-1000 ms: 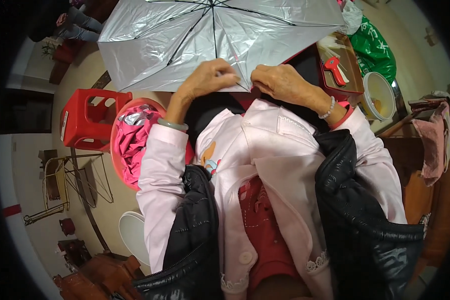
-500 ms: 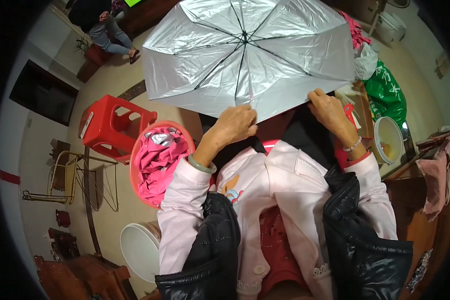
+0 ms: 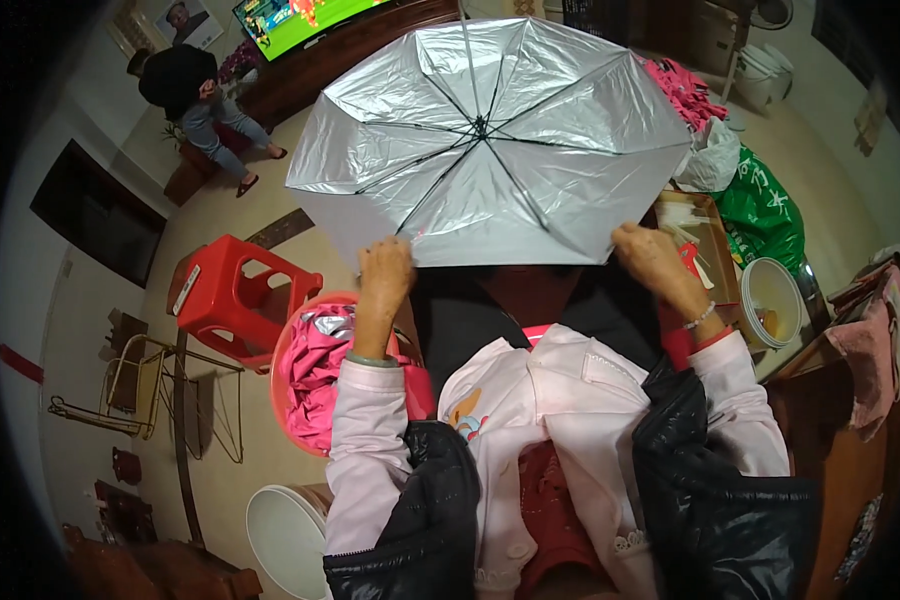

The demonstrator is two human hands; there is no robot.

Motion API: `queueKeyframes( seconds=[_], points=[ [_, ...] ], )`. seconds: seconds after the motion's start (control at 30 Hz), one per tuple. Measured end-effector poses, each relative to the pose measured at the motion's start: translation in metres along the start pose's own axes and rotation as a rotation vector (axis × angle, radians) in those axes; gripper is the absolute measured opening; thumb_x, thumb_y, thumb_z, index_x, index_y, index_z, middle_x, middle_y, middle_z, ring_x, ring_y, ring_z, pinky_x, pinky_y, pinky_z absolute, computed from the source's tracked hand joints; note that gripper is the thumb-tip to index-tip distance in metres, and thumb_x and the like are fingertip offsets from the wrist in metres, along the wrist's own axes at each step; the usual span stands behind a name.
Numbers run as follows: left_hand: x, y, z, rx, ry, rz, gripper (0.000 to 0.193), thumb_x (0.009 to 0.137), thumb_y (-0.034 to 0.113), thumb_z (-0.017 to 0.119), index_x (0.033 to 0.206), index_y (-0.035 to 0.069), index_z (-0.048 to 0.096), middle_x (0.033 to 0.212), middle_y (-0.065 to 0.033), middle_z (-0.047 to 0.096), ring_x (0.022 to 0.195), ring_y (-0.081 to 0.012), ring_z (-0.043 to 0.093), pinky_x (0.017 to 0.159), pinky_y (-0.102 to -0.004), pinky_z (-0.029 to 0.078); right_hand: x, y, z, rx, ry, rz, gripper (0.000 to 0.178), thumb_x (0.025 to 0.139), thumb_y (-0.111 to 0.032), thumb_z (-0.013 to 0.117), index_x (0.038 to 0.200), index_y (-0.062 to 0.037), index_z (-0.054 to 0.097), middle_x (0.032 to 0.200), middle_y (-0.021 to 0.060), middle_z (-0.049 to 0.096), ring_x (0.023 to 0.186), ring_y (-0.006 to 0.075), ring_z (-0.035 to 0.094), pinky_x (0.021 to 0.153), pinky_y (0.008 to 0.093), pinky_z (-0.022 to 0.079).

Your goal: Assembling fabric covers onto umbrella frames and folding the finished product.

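Observation:
An opened umbrella [image 3: 570,195] with a shiny silver lining is spread before me, its inner side and black ribs facing me. The shaft points away toward the far side. My left hand [image 3: 385,270] is closed on the near left edge of the canopy, close to a rib end. At the near right corner, the fingers of my right hand [image 3: 658,265] pinch the rim. Between the two hands the silver edge runs nearly straight. The fingertips of both hands are partly hidden.
Left of my legs stand a red plastic stool [image 3: 225,300], a basket [image 3: 282,385] of pink cloth and a white bucket [image 3: 285,535]. On the right are a tray [image 3: 705,225], a white tub [image 3: 770,300] and a green bag [image 3: 765,210]. A person [image 3: 180,85] stands far left.
My left hand has moved left along the canopy edge, away from my right hand. The umbrella has turned slightly, and the view has tilted up, showing more of the screen and the person.

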State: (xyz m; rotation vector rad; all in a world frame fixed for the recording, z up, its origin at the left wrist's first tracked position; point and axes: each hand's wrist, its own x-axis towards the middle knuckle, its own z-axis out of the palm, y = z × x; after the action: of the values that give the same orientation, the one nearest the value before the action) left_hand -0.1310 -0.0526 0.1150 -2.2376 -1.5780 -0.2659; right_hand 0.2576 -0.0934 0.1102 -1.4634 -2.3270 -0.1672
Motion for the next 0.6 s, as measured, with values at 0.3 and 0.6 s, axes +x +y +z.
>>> queueKeyframes(
  seconds=[0.3,0.6],
  points=[
    [0.001,0.125,-0.022,-0.695,0.028,0.595,0.019,0.067,0.007,0.064,0.082,0.004,0.054,0.079,-0.0111,0.053,0.078,-0.0298,0.052,0.071,-0.0378,0.041,0.012,-0.067,0.013,0.255,-0.108,-0.301,0.009,0.075,-0.012,0.055,0.077,-0.0039,0.05,0.075,0.0133,0.053,0.062,0.0316,0.058,0.052,0.0404,0.046],
    [0.006,0.105,-0.029,-0.537,-0.014,0.501,0.007,0.071,0.004,0.056,0.074,0.003,0.051,0.073,-0.0146,0.051,0.071,-0.0346,0.051,0.067,-0.0401,0.041,0.008,-0.005,0.009,0.03,-0.002,-0.015,0.011,0.079,-0.016,0.052,0.078,-0.0051,0.05,0.079,0.0133,0.052,0.065,0.033,0.057,0.052,0.0427,0.047]
  ],
)
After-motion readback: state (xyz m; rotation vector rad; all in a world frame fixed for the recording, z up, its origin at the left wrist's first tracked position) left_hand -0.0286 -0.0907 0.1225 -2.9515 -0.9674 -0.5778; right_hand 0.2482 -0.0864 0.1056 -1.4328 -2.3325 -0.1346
